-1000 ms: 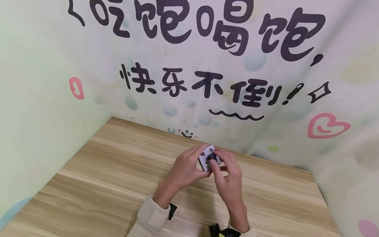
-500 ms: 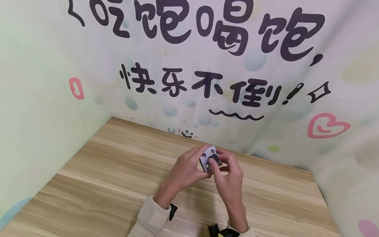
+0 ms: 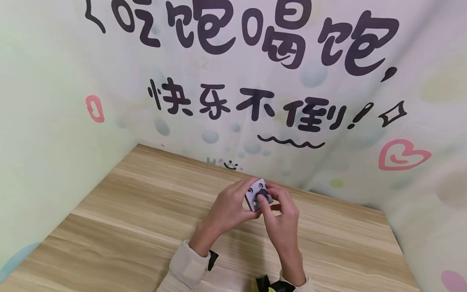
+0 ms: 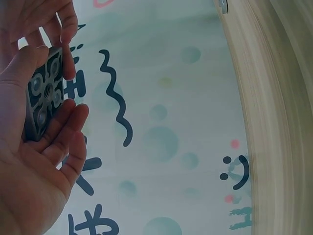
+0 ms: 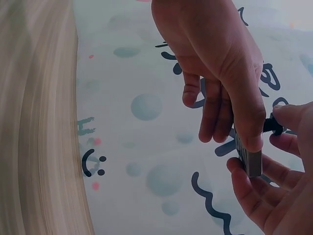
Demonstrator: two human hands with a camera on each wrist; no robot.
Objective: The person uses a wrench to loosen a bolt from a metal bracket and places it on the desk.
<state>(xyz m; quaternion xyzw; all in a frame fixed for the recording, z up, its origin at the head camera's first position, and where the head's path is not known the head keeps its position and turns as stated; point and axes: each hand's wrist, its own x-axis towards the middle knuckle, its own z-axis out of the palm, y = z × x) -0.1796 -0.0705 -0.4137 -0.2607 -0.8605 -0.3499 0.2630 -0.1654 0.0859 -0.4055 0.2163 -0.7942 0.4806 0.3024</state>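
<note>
My left hand (image 3: 228, 205) holds a small square grey metal plate (image 3: 255, 189) with several round holes, up over the wooden table. In the left wrist view, the plate's other face (image 4: 48, 103) has recessed rings and a threaded hole in the middle. My right hand (image 3: 283, 221) pinches the head of a black bolt (image 3: 264, 192) at the plate's centre, between thumb and fingers. Some black thread of the bolt (image 5: 269, 125) shows between head and plate in the right wrist view, while my left thumb (image 5: 253, 137) lies on the plate's edge.
A wood-grain table (image 3: 146, 194) lies under both hands. White cloth walls (image 3: 204, 138) with black lettering and pastel spots rise at the back and sides. Black wrist straps (image 3: 279, 286) show at the sleeve cuffs.
My right thumb and fingers have shifted slightly around the bolt head, and the plate's tilt has wavered a little. Both hands stay in the same place.
</note>
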